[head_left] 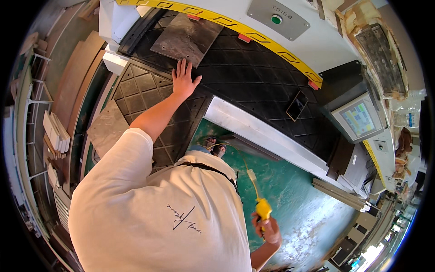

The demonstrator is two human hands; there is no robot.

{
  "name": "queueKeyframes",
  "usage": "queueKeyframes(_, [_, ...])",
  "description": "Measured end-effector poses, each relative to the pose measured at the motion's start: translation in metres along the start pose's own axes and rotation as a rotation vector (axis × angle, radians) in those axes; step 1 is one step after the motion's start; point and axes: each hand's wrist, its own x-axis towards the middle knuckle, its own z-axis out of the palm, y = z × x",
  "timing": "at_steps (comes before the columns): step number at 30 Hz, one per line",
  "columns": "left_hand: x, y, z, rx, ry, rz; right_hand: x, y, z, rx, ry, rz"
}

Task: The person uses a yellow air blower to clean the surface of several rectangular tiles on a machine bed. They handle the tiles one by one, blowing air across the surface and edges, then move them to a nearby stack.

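My left hand (183, 82) reaches out over the black machine bed, fingers spread. Its fingertips rest at the near edge of a grey, stained flat plate (186, 38) with small holes near its corners. Low on the right, my right hand (268, 230) is closed around a yellow air blow gun (263, 209). A thin yellow hose (248, 165) runs from the gun back toward my feet, with a pale wrap partway along it. The gun hangs over the green floor, well apart from the plate.
The black grooved bed (253, 77) carries a phone (297, 105). A yellow-edged machine beam with a green button (276, 19) spans the far side. A touchscreen (358, 117) stands at right, a white rail (263, 131) fronts the bed, and boards (74, 81) lean at left.
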Motion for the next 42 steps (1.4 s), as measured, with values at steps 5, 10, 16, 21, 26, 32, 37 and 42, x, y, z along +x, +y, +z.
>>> queueKeyframes(5, [0.013,-0.002,0.006,0.083,-0.053,-0.010,-0.001,-0.005,0.004,-0.012,0.144,-0.059])
queueKeyframes(10, [0.019,-0.004,0.006,0.093,-0.174,-0.070,0.011,0.008,0.015,0.137,0.132,-0.166])
queueKeyframes(16, [0.035,-0.010,0.015,0.146,-0.148,-0.114,0.017,0.005,0.019,0.043,-0.080,-0.018])
queueKeyframes(21, [0.045,-0.008,0.015,0.163,-0.102,-0.144,0.031,0.022,0.020,0.079,-0.023,-0.140])
queueKeyframes(26, [0.054,-0.010,0.008,0.166,-0.079,-0.163,0.032,0.024,0.023,0.093,-0.056,-0.159])
queueKeyframes(32, [0.060,-0.012,0.009,0.133,-0.123,-0.202,0.037,0.015,0.028,0.096,0.006,-0.134])
queueKeyframes(37, [0.064,-0.016,0.002,0.064,-0.182,-0.173,0.055,0.016,0.025,0.022,-0.017,-0.160])
queueKeyframes(42, [0.040,-0.011,-0.001,0.009,-0.130,-0.094,0.097,0.005,0.029,0.058,-0.032,-0.164])
